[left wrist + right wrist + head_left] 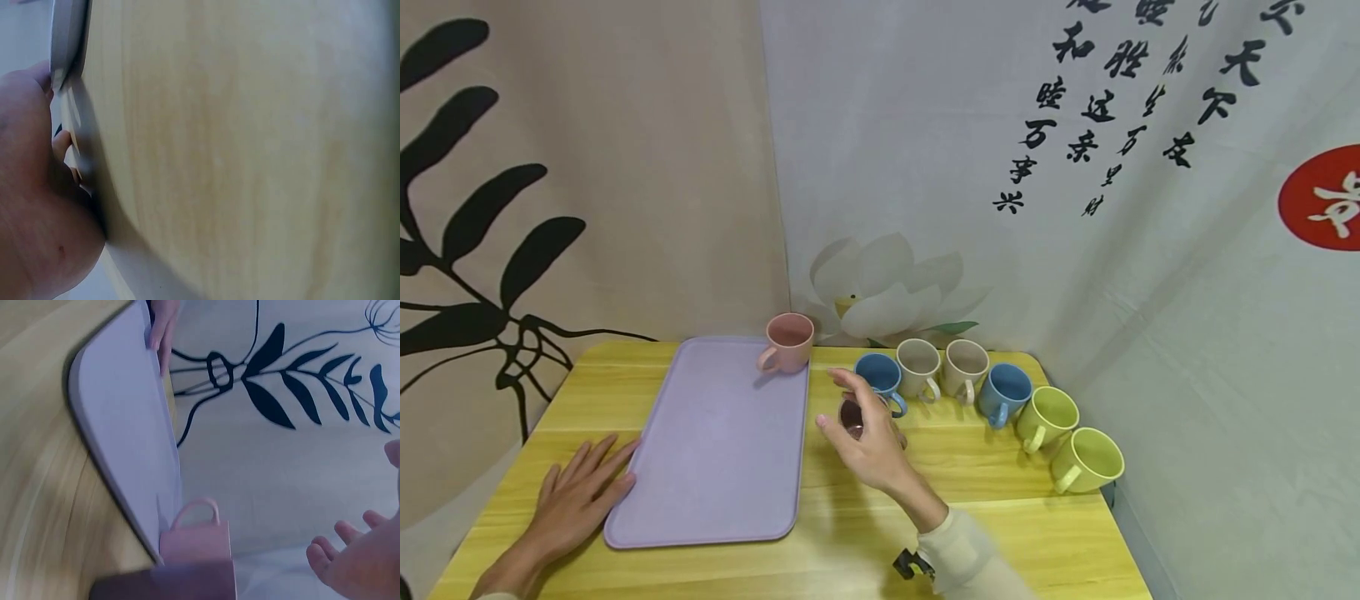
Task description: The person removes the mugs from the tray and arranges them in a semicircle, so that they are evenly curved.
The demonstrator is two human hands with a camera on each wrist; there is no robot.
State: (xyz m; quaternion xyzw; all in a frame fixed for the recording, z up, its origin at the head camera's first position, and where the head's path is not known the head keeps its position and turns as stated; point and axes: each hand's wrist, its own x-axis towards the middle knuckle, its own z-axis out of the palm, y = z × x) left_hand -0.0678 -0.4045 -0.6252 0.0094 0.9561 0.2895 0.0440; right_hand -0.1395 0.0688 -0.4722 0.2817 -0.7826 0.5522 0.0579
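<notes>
A lavender tray (715, 450) lies on the left part of the table, with a pink mug (789, 343) upright at its far right corner. My left hand (568, 500) rests flat at the tray's left edge, its fingers extended and touching the rim. Over a dark brownish mug (852, 418), my right hand (874, 442) hovers with thumb and fingers spread. It hides much of that mug. In the right wrist view the hand (369, 550) appears apart from the dark mug (169, 582), which stands in front of the pink mug.
Right of the tray, mugs stand in a curved row: a blue mug (877, 372), two beige mugs, another blue mug (1004, 393) and two yellow-green mugs, the nearest (1087, 460) close to the table's right edge. A printed cloth (910, 150) hangs behind the table.
</notes>
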